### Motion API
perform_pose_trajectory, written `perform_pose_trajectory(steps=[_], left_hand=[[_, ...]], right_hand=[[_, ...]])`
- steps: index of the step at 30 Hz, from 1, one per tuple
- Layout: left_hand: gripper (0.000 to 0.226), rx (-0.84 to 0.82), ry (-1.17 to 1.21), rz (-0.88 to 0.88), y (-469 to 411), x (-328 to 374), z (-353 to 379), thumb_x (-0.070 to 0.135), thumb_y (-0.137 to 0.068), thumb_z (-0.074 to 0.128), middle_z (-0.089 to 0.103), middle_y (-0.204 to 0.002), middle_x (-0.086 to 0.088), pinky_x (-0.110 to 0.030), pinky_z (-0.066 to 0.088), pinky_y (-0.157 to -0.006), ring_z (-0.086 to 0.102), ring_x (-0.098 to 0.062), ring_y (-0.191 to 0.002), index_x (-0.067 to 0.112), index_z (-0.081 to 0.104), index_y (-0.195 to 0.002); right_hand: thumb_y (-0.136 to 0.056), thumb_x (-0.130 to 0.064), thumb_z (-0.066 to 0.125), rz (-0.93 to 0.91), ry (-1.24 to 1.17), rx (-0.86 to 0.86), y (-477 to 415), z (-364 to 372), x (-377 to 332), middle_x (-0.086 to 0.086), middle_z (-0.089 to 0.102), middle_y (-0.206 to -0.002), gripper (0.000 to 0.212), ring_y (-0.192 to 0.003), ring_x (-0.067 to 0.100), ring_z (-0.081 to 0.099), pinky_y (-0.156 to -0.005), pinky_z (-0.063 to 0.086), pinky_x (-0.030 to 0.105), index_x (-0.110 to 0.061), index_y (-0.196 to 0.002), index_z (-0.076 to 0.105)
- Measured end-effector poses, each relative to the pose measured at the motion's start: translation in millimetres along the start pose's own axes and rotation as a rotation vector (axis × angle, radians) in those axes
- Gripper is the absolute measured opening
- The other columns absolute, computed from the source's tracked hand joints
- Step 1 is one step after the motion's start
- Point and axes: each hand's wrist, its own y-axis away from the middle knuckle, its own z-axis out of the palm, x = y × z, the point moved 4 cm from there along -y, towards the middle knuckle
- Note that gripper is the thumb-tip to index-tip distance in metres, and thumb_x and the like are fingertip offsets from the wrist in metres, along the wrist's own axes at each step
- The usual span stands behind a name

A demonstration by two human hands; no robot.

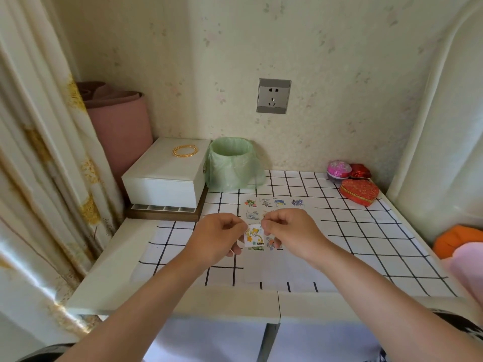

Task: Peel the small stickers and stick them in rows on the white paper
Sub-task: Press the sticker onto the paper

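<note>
The peeling step is in hand. The left grip (224, 231) pinches a small square sticker piece (253, 237), printed with a yellow cartoon figure, along its left edge, fingers curled beneath it. The right grip (287, 228) is closed to a fine pinch at the piece's upper right corner, apparently working the sticker away from its backing. Both grips hang close together just above the white paper (277, 271), which lies on the checked table (366, 239) directly beneath and nearer the person than the grips. Just beyond the grips, a top row of four stickers (266, 202) is already down. A second row (252, 215) begins just behind the left grip and is partly hidden by the right one, and another sticker (271, 242) shows under the right grip. The next move likely calls for freeing the sticker cleanly without creasing it, then setting it squarely beside its neighbours. Far beyond the left grip stands a bin lined with a green bag (231, 163); nothing shows inside it from here. Left of that is a closed white box (167, 176) with gold bangles (185, 151) on its lid. Well off beyond the right grip lie a closed red heart-shaped tin (359, 192) and a pink round case (339, 169), their contents unseen.
</note>
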Motion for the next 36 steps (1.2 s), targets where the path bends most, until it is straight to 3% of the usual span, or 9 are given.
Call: perform_pose_trajectory(steps=[6, 10, 13, 16, 19, 25, 29, 33, 36], left_hand=[[0.017, -0.021, -0.03, 0.036, -2, -4, 3, 0.019, -0.095, 0.062, 0.071, -0.068, 0.006, -0.027, 0.051, -0.055, 0.066, -0.017, -0.058, 0.015, 0.073, -0.082], [0.015, -0.009, -0.053, 0.02, -8, -8, 6, 0.021, -0.095, 0.062, 0.075, -0.075, 0.006, -0.029, 0.054, -0.056, 0.068, -0.017, -0.059, 0.017, 0.075, -0.091], [0.02, 0.0, -0.071, -0.014, -14, -17, 6, 0.023, -0.096, 0.061, 0.076, -0.08, 0.005, -0.027, 0.053, -0.057, 0.069, -0.016, -0.061, 0.019, 0.069, -0.114], [0.034, 0.033, -0.44, 0.143, -19, -21, 0, 0.026, -0.097, 0.06, 0.072, -0.097, 0.012, -0.022, 0.054, -0.077, 0.066, -0.005, -0.084, 0.028, 0.062, -0.13], [0.042, -0.087, -0.637, 0.287, -21, -25, 3, 0.029, -0.093, 0.066, 0.061, -0.125, 0.011, -0.017, 0.041, -0.095, 0.052, -0.003, -0.112, 0.029, 0.059, -0.134], [0.084, -0.249, -0.897, 0.433, -21, -38, 17, 0.064, -0.076, 0.071, 0.043, -0.146, 0.015, -0.023, 0.028, -0.11, 0.028, -0.006, -0.133, 0.026, 0.045, -0.146], [0.089, -0.254, -0.934, 0.458, -21, -42, 19, 0.068, -0.072, 0.071, 0.042, -0.147, 0.015, -0.026, 0.028, -0.113, 0.029, -0.007, -0.134, 0.026, 0.045, -0.146], [0.09, -0.247, -0.922, 0.466, -22, -45, 19, 0.069, -0.072, 0.07, 0.041, -0.147, 0.015, -0.024, 0.026, -0.111, 0.029, -0.007, -0.134, 0.027, 0.044, -0.147], [0.09, -0.245, -0.933, 0.478, -23, -46, 20, 0.07, -0.072, 0.069, 0.041, -0.147, 0.014, -0.025, 0.026, -0.111, 0.031, -0.008, -0.134, 0.026, 0.045, -0.146]], right_hand=[[-0.092, -0.023, 0.07, -0.003, 0.03, -0.022, -3, 4, 5, 0.009, 0.073, -0.101, 0.007, -0.058, 0.015, 0.066, -0.074, 0.058, 0.037, -0.019, -0.097, 0.074], [-0.091, -0.017, 0.072, 0.011, 0.038, -0.013, -7, 1, 8, 0.005, 0.071, -0.082, 0.006, -0.048, 0.001, 0.058, -0.058, 0.051, 0.018, -0.013, -0.088, 0.076], [-0.087, -0.017, 0.075, 0.076, 0.057, 0.015, -8, -5, 15, 0.008, 0.071, -0.075, 0.006, -0.047, 0.001, 0.056, -0.059, 0.048, 0.019, -0.014, -0.082, 0.077], [-0.088, -0.018, 0.075, 0.207, 0.048, 0.004, -9, -12, 25, 0.004, 0.071, -0.073, 0.005, -0.048, 0.014, 0.053, -0.042, 0.037, 0.018, -0.017, -0.083, 0.075], [-0.089, -0.02, 0.075, 0.3, 0.1, -0.089, -7, -12, 33, 0.002, 0.071, -0.077, 0.005, -0.049, 0.013, 0.052, -0.043, 0.023, 0.02, -0.016, -0.086, 0.075], [-0.079, -0.033, 0.083, 0.276, 0.235, -0.15, -6, 7, 37, 0.0, 0.063, -0.06, 0.012, -0.045, 0.006, 0.051, -0.05, 0.036, 0.02, -0.022, -0.08, 0.077], [-0.074, -0.033, 0.088, 0.194, 0.226, -0.107, -10, 16, 39, -0.007, 0.07, -0.064, 0.013, -0.048, -0.002, 0.054, -0.056, 0.043, 0.018, -0.024, -0.074, 0.079], [-0.074, -0.035, 0.087, 0.117, 0.316, -0.098, -12, 20, 38, -0.007, 0.075, -0.077, 0.011, -0.076, 0.005, 0.067, -0.064, 0.05, 0.022, -0.026, -0.077, 0.081], [-0.074, -0.038, 0.086, 0.094, 0.377, -0.085, -12, 23, 39, -0.008, 0.073, -0.072, 0.011, -0.07, 0.007, 0.064, -0.062, 0.047, 0.024, -0.031, -0.073, 0.078]])
